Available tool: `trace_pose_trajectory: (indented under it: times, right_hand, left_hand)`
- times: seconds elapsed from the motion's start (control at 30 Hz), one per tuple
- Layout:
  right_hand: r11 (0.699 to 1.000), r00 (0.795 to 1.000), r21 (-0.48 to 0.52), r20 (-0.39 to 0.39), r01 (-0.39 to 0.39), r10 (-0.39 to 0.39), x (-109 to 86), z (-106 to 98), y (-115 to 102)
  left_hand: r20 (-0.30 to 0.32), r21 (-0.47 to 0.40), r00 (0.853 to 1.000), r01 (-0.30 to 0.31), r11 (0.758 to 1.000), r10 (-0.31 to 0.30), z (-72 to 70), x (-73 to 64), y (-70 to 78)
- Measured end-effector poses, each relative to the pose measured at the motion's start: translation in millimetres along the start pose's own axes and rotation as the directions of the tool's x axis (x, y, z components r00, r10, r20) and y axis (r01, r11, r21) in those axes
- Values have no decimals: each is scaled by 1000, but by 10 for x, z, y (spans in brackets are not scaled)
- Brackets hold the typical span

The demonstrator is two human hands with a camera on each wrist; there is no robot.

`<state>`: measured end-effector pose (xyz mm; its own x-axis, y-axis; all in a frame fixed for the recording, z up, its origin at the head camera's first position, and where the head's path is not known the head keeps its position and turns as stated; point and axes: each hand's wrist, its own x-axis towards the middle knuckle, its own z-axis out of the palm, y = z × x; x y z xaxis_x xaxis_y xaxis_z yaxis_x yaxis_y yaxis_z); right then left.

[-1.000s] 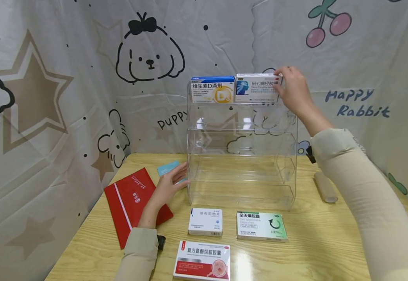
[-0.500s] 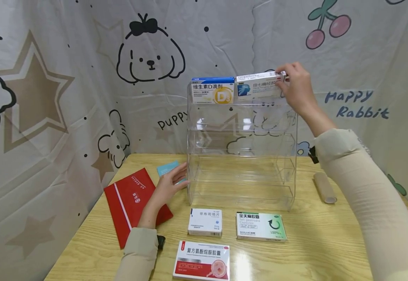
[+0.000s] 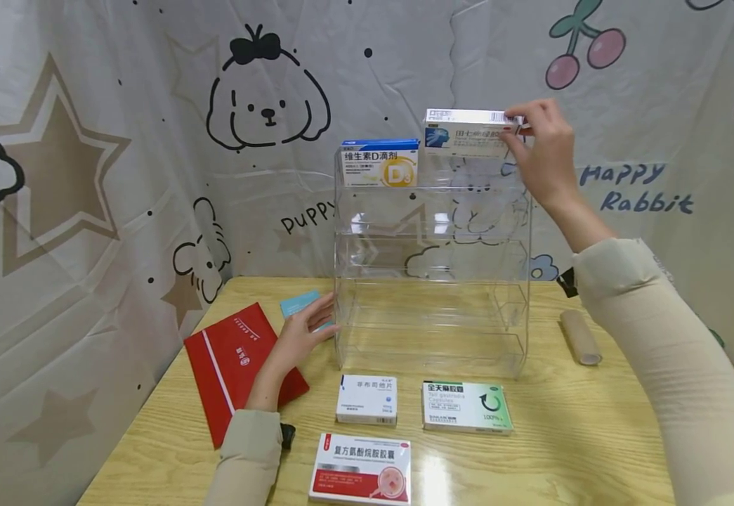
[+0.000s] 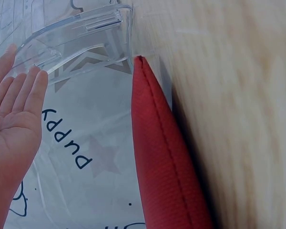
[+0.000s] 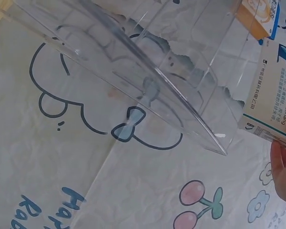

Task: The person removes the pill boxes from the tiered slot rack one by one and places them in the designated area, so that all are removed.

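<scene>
My right hand (image 3: 545,151) pinches the right end of a white medicine box (image 3: 458,135) with a blue head picture. The box is held up over the top tier of a clear acrylic display rack (image 3: 433,282), its top face and barcode showing. In the right wrist view the same medicine box (image 5: 271,90) appears at the right edge, fingertips at its end. On the top tier's left half stands a blue, white and orange vitamin D box (image 3: 379,165). My left hand (image 3: 300,336), fingers extended, is at the rack's lower left side; the left wrist view shows its open palm (image 4: 16,129).
On the table before the rack lie a small white box (image 3: 367,399), a green-and-white capsule box (image 3: 466,406) and a red-and-white capsule box (image 3: 360,467). A red folder (image 3: 240,365) and a light blue card (image 3: 298,302) lie left. A beige roll (image 3: 580,337) lies right.
The right hand has lifted the white medicine box up off the top tier, tilting its top face into view. The left hand stays at the rack's side.
</scene>
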<state>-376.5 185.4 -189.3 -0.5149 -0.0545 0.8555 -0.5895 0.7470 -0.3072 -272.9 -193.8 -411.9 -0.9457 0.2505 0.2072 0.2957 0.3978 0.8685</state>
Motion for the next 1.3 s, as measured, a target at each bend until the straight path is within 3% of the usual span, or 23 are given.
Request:
trace_pose_trajectory:
  times: [0.43,0.7,1.0,1.3]
  right_hand:
    - [992,996,124,-81,36,-26,-434,-232,-110]
    - [974,992,195,-64,116,-106,-845,-410,-197]
    - [962,986,223,14,157,-164,-1344,-631,-219]
    - [951,970,262,132,164,-204,-1880,-792,-220]
  left_hand:
    - [10,-17,1000,-2,1000,2,4,7,-14]
    - [10,-35,1000,12,999,-11,-10,7,-11]
    - [-14,17,998,-60,998,60,6,-10,-34]
    - [11,-25,1000,-2,1000,2,9,20,-19]
